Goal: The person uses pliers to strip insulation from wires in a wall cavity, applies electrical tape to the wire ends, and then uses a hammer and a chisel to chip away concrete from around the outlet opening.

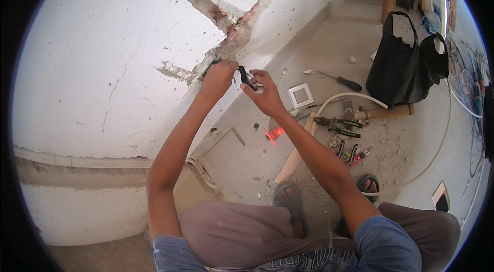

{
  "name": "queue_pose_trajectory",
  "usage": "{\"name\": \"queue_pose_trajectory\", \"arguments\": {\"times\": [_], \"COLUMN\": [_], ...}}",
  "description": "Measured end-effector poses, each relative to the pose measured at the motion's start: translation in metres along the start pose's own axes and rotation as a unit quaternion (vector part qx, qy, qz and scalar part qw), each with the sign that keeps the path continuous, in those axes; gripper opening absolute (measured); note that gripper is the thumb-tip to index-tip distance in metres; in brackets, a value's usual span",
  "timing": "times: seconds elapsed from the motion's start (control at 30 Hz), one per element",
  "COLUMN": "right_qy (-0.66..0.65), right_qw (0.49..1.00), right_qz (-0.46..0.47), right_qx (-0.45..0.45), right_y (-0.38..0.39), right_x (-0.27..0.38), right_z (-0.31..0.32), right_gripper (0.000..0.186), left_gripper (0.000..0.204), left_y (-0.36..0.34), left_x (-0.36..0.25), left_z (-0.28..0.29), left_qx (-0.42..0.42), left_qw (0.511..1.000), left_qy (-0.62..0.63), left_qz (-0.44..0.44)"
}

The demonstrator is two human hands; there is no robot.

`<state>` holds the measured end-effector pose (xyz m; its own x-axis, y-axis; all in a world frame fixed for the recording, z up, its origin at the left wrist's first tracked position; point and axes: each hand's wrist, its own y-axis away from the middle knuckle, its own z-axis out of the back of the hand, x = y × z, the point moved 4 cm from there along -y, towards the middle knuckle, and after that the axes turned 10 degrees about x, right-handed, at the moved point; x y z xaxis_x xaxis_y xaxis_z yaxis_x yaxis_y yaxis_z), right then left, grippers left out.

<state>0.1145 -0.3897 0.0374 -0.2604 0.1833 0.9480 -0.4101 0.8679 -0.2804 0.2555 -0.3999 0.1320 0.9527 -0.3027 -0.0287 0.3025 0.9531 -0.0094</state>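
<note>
My left hand (220, 79) is up at a rough hole at the foot of the broken channel (226, 30) in the white wall. Its fingers are pinched together, and what they grip is mostly hidden. Just to the right, my right hand (265, 96) curls around a black piece (247, 77) that looks like a roll of electrical tape. A dark strip rises from it toward the left fingertips. Dark material shows in the wall hole beside my left knuckles.
On the dusty floor lie a white square frame (300, 95), a screwdriver (350, 84), a hammer (386, 112), pliers (339, 124), red-handled pliers (361, 156) and a wooden strip (296, 164). A white hose (435, 153) curves past. A black bag (393, 69) stands at the right.
</note>
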Motion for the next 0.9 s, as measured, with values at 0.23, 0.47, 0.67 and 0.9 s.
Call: {"name": "queue_pose_trajectory", "arguments": {"times": [0.23, 0.47, 0.67, 0.9], "right_qy": [-0.411, -0.054, 0.135, -0.491], "right_qw": [0.908, 0.995, 0.990, 0.864], "right_qz": [-0.060, -0.076, -0.024, -0.092], "right_qx": [0.062, 0.027, 0.023, 0.062], "right_y": [-0.041, -0.045, -0.004, -0.029], "right_x": [0.010, -0.037, -0.035, 0.011], "right_z": [0.007, 0.006, 0.002, 0.006], "right_gripper": [0.018, 0.037, 0.036, 0.041], "left_gripper": [0.012, 0.016, 0.016, 0.015], "left_y": [0.001, 0.002, 0.001, 0.009], "left_x": [-0.002, 0.000, -0.002, 0.004], "left_z": [0.009, 0.011, 0.008, 0.006], "left_qx": [0.024, 0.002, -0.005, -0.008], "left_qw": [0.999, 0.997, 0.998, 0.998], "left_qy": [0.033, 0.064, 0.065, 0.057], "left_qz": [-0.022, -0.038, -0.018, -0.028]}}
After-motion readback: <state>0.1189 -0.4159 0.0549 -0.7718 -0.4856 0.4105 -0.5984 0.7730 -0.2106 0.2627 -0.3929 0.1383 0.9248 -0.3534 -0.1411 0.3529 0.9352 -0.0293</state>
